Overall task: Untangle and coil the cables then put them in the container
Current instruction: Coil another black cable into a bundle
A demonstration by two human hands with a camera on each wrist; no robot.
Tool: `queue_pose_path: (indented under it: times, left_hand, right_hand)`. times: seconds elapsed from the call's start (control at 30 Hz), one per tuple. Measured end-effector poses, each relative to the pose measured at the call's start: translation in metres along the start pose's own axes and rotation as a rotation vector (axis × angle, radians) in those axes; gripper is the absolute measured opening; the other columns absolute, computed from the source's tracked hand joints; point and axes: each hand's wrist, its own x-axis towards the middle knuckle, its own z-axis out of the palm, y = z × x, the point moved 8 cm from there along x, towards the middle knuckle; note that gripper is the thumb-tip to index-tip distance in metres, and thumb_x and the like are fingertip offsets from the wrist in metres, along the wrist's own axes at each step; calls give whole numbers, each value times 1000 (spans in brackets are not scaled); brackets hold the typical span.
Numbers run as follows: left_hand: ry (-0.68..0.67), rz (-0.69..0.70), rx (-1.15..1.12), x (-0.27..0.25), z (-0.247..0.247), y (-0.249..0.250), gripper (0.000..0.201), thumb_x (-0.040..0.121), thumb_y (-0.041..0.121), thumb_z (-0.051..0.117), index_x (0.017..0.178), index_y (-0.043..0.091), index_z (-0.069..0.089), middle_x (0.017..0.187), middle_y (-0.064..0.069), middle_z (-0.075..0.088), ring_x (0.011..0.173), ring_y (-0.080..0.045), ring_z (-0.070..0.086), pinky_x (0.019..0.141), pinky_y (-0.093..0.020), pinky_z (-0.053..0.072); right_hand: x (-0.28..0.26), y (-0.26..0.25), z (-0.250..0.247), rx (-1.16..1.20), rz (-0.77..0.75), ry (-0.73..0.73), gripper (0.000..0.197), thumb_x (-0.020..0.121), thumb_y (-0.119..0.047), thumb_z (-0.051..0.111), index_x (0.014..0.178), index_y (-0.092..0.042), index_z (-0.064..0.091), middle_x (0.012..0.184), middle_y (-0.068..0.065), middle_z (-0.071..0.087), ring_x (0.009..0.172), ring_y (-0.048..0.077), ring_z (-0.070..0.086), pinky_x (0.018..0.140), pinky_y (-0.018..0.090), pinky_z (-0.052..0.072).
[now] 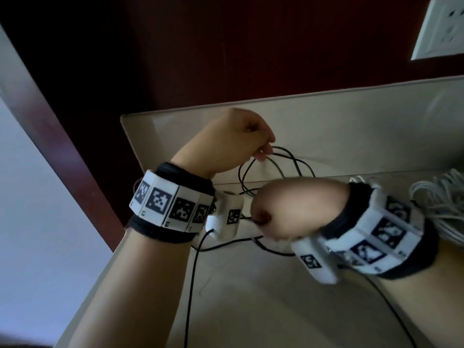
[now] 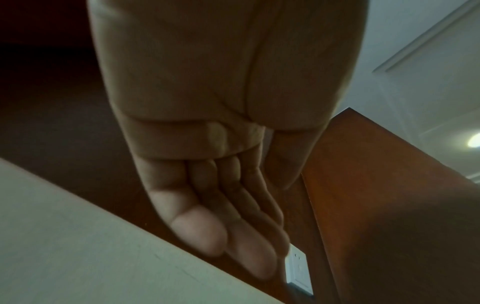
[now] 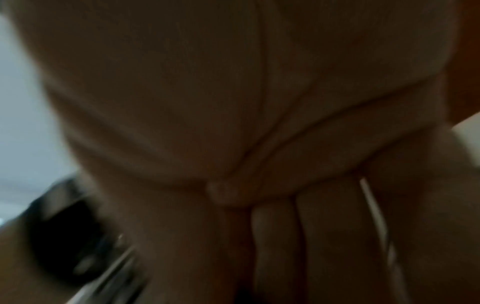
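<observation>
Pinching a loop of the thin black cable (image 1: 276, 159) between curled fingers and thumb, the left hand (image 1: 236, 139) is raised over the far part of the pale beige surface (image 1: 251, 310). In the left wrist view the left hand (image 2: 221, 185) shows its fingers (image 2: 197, 232) bent in towards the palm, and the cable is not visible there.

Nearer the camera, the right hand (image 1: 296, 209) is closed in a fist around another stretch of the same black cable, which enters the fist at its thumb-side opening. The right wrist view is dark and blurred; the right hand (image 3: 259, 164) fills it with fingers (image 3: 272, 236) folded against the palm.

Between the two hands the cable hangs in several overlapping loops, and its loose lengths run down across the surface towards the near edge. Both wrists wear black bands carrying white blocks with black square markers (image 1: 160, 199).

To the right, just behind the right wrist, lies a bundle of white cables (image 1: 442, 197) on the surface. A white wall socket (image 1: 439, 28) sits on the dark red-brown wall panel (image 1: 226, 46) beyond.
</observation>
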Motion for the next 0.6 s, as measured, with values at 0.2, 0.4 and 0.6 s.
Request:
queue_pose_path:
  times: [0.2,0.4,0.6]
  left_hand:
    - [-10,68,-129,1,6,6,49,107,36,32,100,3,67,84,-12,75,74,-23,72,67,-30,54]
    - [173,82,-322,7,-14,-5,39,107,29,38,78,11,57,61,2,48,51,-14,43,52,-25,38]
    - [89,70,-770,9,-7,-8,35,107,29,33,84,11,53,64,1,48,58,-14,45,62,-26,42]
  right_hand:
    - [-39,50,-91,586,-95,702,16,96,-25,61,85,-30,72,78,-14,74,69,0,69,72,27,56]
    - [-52,99,-97,909,45,892,16,95,-34,62,89,-33,76,86,-21,72,86,2,64,80,29,54]
    - [-51,110,-92,1507,-40,896,9,92,-9,65,88,-10,73,73,2,70,66,9,65,61,20,57]
